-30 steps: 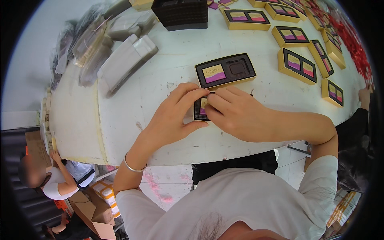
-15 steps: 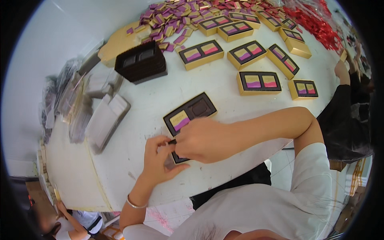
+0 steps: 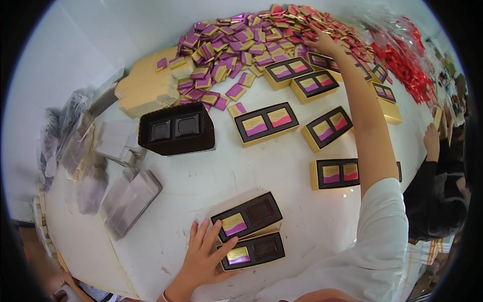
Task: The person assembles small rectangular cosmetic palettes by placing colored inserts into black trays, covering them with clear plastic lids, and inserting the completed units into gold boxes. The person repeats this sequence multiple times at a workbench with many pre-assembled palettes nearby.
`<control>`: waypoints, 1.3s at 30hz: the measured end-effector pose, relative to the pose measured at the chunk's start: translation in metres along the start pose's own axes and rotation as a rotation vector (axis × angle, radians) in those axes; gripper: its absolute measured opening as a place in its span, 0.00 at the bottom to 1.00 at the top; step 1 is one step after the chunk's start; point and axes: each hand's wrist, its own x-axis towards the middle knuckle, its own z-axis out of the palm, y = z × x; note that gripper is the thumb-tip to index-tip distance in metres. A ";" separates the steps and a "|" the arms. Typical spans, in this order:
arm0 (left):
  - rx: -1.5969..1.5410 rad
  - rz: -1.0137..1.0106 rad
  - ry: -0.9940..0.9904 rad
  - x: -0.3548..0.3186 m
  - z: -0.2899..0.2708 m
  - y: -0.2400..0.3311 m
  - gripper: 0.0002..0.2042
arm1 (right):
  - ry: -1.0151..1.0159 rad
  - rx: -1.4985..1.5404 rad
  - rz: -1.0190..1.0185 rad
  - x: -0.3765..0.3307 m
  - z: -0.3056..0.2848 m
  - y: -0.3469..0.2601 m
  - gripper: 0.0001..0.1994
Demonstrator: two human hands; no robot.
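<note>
Two gold boxes with black trays sit one beyond the other near the table's front edge: a nearer box (image 3: 265, 250) and a farther box (image 3: 261, 210). Each has a purple-and-gold wrapped square in its left compartment and a bare dark right compartment. My left hand (image 3: 205, 256) lies at their left ends, fingers spread, fingertips touching the boxes and gripping nothing. Far off, my right hand (image 3: 324, 44) reaches with outstretched fingers into the pink-red part of a heap of wrapped squares (image 3: 297, 31). Purple-and-gold squares (image 3: 221, 50) make up the heap's left part.
Several filled boxes (image 3: 266, 124) stand at the centre and right, some behind my right arm. On the left are a stack of black trays (image 3: 176, 131), clear plastic covers (image 3: 132, 201) and gold cartons (image 3: 151, 85). Red ribbons (image 3: 407, 65) lie far right, near another person's hand (image 3: 431, 141).
My right hand has left the near box and stretched out to the far heap. My left hand now lies spread at the boxes' left ends. The near box's purple-and-gold square is uncovered. The view has shifted.
</note>
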 end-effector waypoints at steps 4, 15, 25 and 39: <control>-0.002 -0.028 0.000 -0.002 0.000 0.001 0.34 | 0.115 -0.329 -0.178 0.014 0.024 -0.031 0.26; 0.037 0.038 0.013 0.001 -0.001 -0.003 0.37 | 0.062 0.613 0.193 -0.017 -0.021 -0.024 0.27; -0.010 0.113 0.210 -0.003 0.003 -0.006 0.39 | -0.342 0.864 -0.343 -0.185 -0.082 -0.177 0.22; -0.035 -0.023 0.499 0.003 0.005 -0.017 0.27 | 0.251 0.835 -0.006 -0.043 -0.028 -0.078 0.14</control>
